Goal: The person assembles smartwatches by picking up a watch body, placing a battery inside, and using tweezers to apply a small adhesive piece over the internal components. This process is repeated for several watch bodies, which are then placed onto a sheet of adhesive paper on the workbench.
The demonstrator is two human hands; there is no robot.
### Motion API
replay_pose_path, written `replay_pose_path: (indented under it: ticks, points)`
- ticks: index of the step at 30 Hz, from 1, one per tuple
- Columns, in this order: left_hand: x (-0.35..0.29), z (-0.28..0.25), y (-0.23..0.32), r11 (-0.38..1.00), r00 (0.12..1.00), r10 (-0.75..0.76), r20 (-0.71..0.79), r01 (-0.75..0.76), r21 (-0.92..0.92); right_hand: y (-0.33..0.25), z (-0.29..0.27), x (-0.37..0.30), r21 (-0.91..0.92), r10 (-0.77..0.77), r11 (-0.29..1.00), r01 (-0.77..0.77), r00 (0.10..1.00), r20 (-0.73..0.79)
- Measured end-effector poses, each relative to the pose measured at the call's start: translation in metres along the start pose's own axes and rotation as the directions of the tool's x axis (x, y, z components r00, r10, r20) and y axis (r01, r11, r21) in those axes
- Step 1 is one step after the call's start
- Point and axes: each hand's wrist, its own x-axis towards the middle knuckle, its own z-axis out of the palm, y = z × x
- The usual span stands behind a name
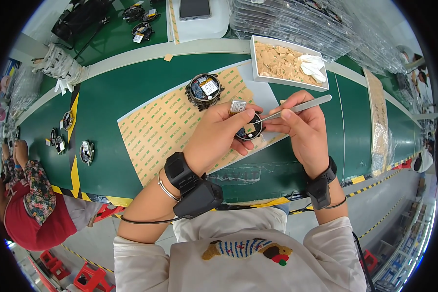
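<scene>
My left hand point(210, 135) is closed around the rim of a round black watch case point(252, 129) with its inside facing up. A small silver-white battery point(237, 106) stands out at the case's far left edge, by my fingers. Pinched in my right hand point(304, 127) are metal tweezers point(312, 103), their thin tip reaching into the case. A small tan patch shows inside, near the tip. Both hands are over a tan adhesive sheet point(163, 129) with green print. Just beyond my left hand, a stack of similar watch cases point(204, 90) sits on the sheet.
A white box point(289, 82) of tan paper scraps and a crumpled white tissue stands at the far right. Several watch parts point(86, 152) lie on the green table at left. Clear plastic trays point(297, 24) are piled at the back. Another person point(39, 209) sits at left.
</scene>
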Motion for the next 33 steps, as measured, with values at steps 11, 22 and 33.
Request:
replay_pose_path:
  ticks: [11,22,33]
  points:
    - [0.002,0.003,-0.001,1.0,1.0,0.005,-0.024,-0.004,0.031,0.0,0.004,-0.004,-0.124,-0.101,0.987,0.101,0.995,0.001]
    - [0.001,0.007,-0.002,0.989,0.996,0.043,-0.08,-0.03,0.147,0.008,0.009,-0.018,-0.527,-0.53,0.66,0.535,0.829,0.177]
    - [0.0,0.001,-0.004,0.996,0.998,0.051,-0.036,-0.053,-0.076,0.002,0.014,-0.008,-0.112,-0.223,0.968,0.226,0.974,0.036]
